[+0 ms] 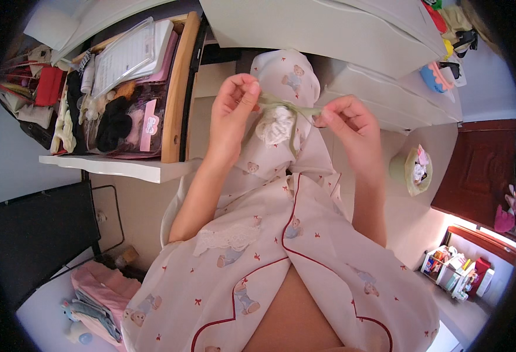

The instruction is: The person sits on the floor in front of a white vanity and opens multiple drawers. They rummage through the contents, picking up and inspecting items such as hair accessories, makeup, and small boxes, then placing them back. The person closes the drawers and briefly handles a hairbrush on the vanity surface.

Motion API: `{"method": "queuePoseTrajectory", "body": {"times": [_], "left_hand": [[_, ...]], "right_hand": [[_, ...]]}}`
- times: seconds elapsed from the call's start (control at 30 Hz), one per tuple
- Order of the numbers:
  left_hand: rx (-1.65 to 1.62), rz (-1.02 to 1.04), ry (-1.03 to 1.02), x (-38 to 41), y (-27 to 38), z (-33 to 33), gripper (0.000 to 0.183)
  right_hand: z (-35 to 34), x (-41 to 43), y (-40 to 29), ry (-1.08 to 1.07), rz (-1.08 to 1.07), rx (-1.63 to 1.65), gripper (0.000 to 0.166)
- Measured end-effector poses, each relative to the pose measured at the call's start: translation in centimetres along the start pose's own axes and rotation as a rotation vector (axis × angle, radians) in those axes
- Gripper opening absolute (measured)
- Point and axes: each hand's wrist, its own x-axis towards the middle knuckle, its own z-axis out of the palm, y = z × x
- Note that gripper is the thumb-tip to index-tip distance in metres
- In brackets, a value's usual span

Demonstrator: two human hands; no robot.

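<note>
A bundle of white yarn (277,125) rests over my lap, on pyjama trousers (258,165) printed with bears. Across its top runs a pale green ribbon (299,110), gathered at the middle, with one tail hanging down the bundle's right side. My left hand (236,105) pinches the ribbon's left part between thumb and fingertips. On the other side, my right hand (350,123) grips the right part the same way, so the ribbon spans the gap between both hands. The fingers hide the ribbon's ends.
An open drawer (172,110) at my left holds clear cases, hair accessories and pouches. White drawer fronts (324,35) stand ahead of my knees. A lined waste bin (416,171) sits on the floor at right, near a brown door (469,167) and a stocked trolley (456,273).
</note>
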Motion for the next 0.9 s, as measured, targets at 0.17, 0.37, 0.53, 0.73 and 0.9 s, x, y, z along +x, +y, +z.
{"method": "queuePoseTrajectory", "body": {"times": [0.17,0.37,0.53,0.73,0.9], "left_hand": [[0.264,0.01,-0.208,-0.5,-0.8,-0.6,0.024],[0.423,0.117,-0.333,-3.2,-1.7,3.1,0.037],[-0.141,-0.265,-0.365,-1.9,-1.1,1.9,0.037],[-0.268,-0.2,-0.293,-2.2,0.8,1.2,0.035],[-0.331,0.052,-0.404,-2.9,2.9,1.8,0.034]], "right_hand": [[0.9,0.3,-0.2,0.208,0.036,0.144,0.009],[2.6,1.1,-2.0,-0.039,0.09,0.298,0.014],[2.9,2.2,-2.5,0.148,-0.136,-0.04,0.022],[1.6,1.7,-1.4,0.073,-0.173,-0.322,0.036],[3.9,-0.3,1.3,-0.113,-0.104,-0.018,0.063]]}}
